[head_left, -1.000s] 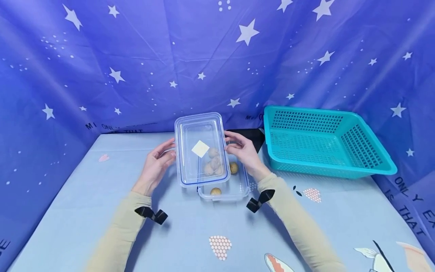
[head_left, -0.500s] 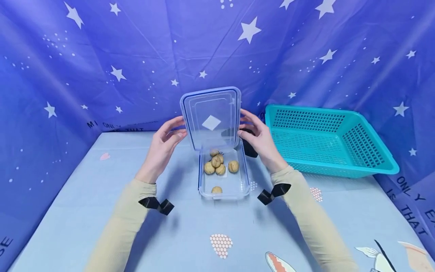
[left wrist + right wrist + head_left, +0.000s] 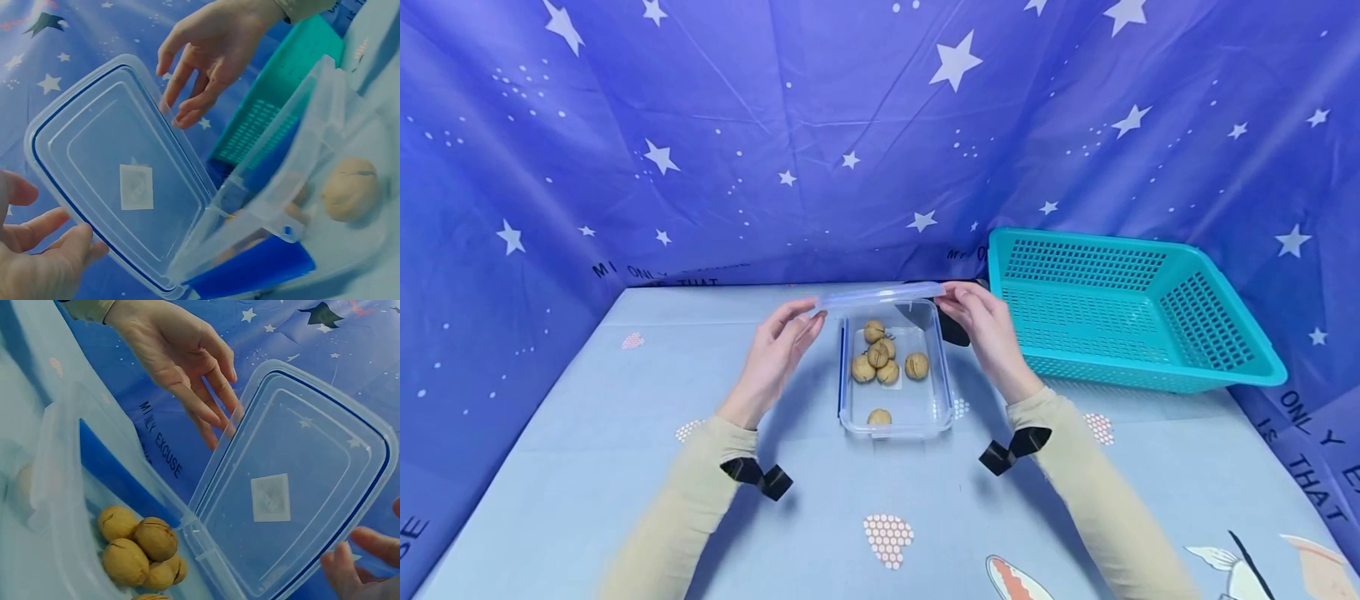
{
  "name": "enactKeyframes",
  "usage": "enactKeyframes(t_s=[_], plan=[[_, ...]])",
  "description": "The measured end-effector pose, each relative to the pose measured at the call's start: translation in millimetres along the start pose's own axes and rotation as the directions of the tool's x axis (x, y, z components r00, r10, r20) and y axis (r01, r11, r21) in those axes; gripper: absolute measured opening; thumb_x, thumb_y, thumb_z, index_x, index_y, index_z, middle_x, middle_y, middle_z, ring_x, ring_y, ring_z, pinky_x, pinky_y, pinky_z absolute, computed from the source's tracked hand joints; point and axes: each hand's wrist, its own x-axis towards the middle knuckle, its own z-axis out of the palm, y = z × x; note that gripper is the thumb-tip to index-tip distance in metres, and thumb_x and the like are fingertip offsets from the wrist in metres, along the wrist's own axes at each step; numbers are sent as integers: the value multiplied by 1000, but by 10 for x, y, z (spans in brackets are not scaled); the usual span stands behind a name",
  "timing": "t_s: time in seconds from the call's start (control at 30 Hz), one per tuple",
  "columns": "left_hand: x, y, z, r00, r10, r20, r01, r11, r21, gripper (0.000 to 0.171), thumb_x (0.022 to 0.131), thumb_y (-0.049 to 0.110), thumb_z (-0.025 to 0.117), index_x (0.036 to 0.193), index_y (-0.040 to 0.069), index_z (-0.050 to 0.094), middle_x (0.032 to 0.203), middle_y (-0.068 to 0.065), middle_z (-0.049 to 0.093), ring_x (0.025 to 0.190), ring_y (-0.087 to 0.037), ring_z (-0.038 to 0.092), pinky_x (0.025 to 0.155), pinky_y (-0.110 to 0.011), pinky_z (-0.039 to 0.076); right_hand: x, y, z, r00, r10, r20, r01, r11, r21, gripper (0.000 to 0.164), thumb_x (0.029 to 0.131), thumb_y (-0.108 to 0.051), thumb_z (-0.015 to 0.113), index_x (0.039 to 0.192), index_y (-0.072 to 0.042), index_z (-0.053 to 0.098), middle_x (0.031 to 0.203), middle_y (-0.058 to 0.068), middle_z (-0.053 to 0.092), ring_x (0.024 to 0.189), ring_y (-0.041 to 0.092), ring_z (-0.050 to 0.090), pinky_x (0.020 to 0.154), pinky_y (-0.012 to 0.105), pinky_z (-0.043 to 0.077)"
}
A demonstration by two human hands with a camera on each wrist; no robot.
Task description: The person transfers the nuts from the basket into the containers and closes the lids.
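A clear plastic food container (image 3: 897,429) with several walnuts (image 3: 878,355) inside stands on the table. Its clear lid (image 3: 880,296) is tilted back at the far end and looks nearly edge-on from the head view. In the left wrist view the lid (image 3: 134,137) meets the container's far rim and shows a white square label. My left hand (image 3: 775,358) has its fingertips at the lid's left edge, fingers loosely extended. My right hand (image 3: 988,337) touches the right edge likewise. Neither thumb clearly presses the lid's face. One walnut lies at the near end.
At the back right stands a turquoise perforated basket (image 3: 1127,379), beyond my right hand. A dark object (image 3: 955,327) lies behind the container, partly hidden. A blue star-patterned curtain (image 3: 760,225) borders the table's far side. The light blue tablecloth (image 3: 820,517) has printed hearts.
The lid has swung from above the container, through upright, to leaning far back. Both hands moved away with it and lowered at the end. The walnuts are uncovered.
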Motion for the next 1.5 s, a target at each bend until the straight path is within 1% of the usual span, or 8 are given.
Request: enactKeyframes(t_s=[0.13,0.23,0.4,0.57,0.7,0.87,1.1,1.5], plan=[[-39,-89,-15,999,-26,-34,28,999,46,33,100,-3,37,128,-21,41,137,-27,42,122,-25,51,104,-27,40,-46,31,-37,997,71,7,-70,996,-61,37,104,-8,34,121,20,48,118,24,56,99,10,61,100,31,46],[-60,-163,-29,999,-23,-49,31,985,171,30,98,-2,44,121,-20,49,134,-26,48,116,-24,56,100,-28,45,-83,75,-86,994,105,35,-98,980,-174,38,104,-10,36,126,18,48,122,31,53,102,16,61,100,33,46],[-85,-292,-38,999,-24,-47,37,953,300,26,91,-4,60,112,-19,55,131,-24,52,120,-32,53,99,-30,46,-130,188,-136,986,158,49,-122,895,-429,40,98,-7,47,134,10,48,119,27,58,107,27,57,96,35,46],[-103,-408,-44,998,-62,-25,67,934,351,28,87,-5,65,111,-16,55,136,-23,47,126,-35,48,102,-32,43,-144,324,-172,981,191,36,-141,826,-545,47,93,-4,56,137,9,46,108,19,58,98,25,55,82,21,46],[-116,-470,-33,996,-90,4,83,929,362,39,84,-9,66,121,-13,53,142,-23,40,128,-37,44,103,-32,42,-154,376,-189,977,209,31,-154,806,-572,50,90,-5,61,136,8,48,106,16,54,93,22,52,77,18,44],[-122,-506,-34,994,-103,32,84,925,371,55,84,-10,66,135,-9,46,142,-23,42,129,-35,43,104,-28,41,-163,412,-214,975,215,52,-144,797,-587,52,89,-5,63,137,9,47,106,17,53,87,19,50,72,19,44],[-161,-492,-79,991,-117,70,78,907,414,58,82,-9,68,136,-9,46,140,-26,44,128,-37,45,104,-31,41,-211,433,-268,971,210,111,-100,784,-612,57,88,-7,64,139,9,43,105,16,51,82,18,50,68,19,43],[-291,-478,-101,981,-160,110,98,899,428,61,84,-4,70,140,-5,44,138,-23,38,128,-38,44,106,-37,40,-323,408,-294,968,197,154,-50,756,-652,56,87,-7,67,136,9,45,102,15,51,81,21,51,69,20,45]])
